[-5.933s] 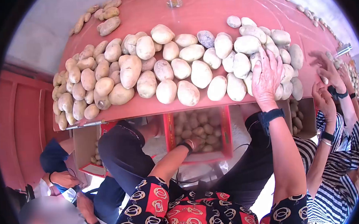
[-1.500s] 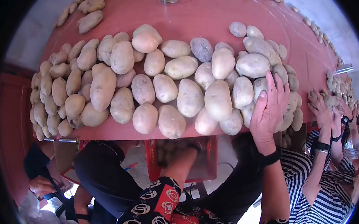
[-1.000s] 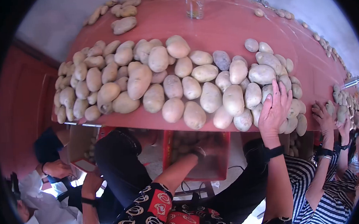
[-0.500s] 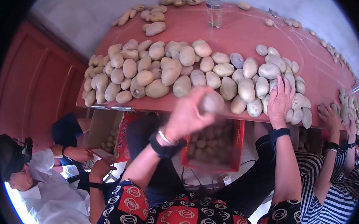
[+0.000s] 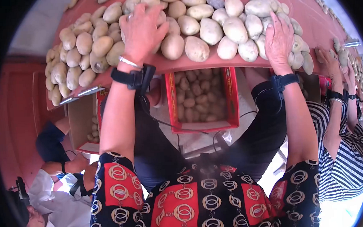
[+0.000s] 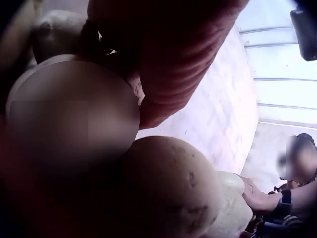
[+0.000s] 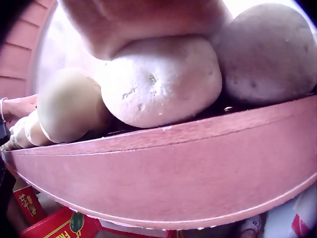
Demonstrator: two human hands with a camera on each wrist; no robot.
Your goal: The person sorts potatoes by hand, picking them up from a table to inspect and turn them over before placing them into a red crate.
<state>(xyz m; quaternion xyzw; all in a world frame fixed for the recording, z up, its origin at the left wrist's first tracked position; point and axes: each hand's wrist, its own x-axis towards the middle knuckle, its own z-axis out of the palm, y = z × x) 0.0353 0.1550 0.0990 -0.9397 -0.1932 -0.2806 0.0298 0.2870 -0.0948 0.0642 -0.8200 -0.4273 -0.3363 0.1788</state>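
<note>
Many potatoes (image 5: 211,31) lie heaped along the red table (image 5: 179,64). The left hand (image 5: 143,35) lies over the heap left of centre, fingers spread and bent a little over potatoes; whether one is under its palm is hidden. In the left wrist view its fingers (image 6: 168,74) reach down beside large, dark potatoes (image 6: 171,183). The right hand (image 5: 279,40) rests on potatoes at the right end, fingers nearly straight, pointing away. In the right wrist view, the hand (image 7: 148,22) touches the top of a pale potato (image 7: 161,82) near the table edge.
Below the table edge stands a red box (image 5: 172,101) of potatoes between the knees. A brown box (image 5: 82,122) with potatoes is at the left. A person in white (image 5: 67,210) sits left; a person in stripes (image 5: 344,162) works at the right.
The left hand was in the red box, then came up gripping a potato above the front edge; now it lies on the heap further left. The right hand stays on the right end.
</note>
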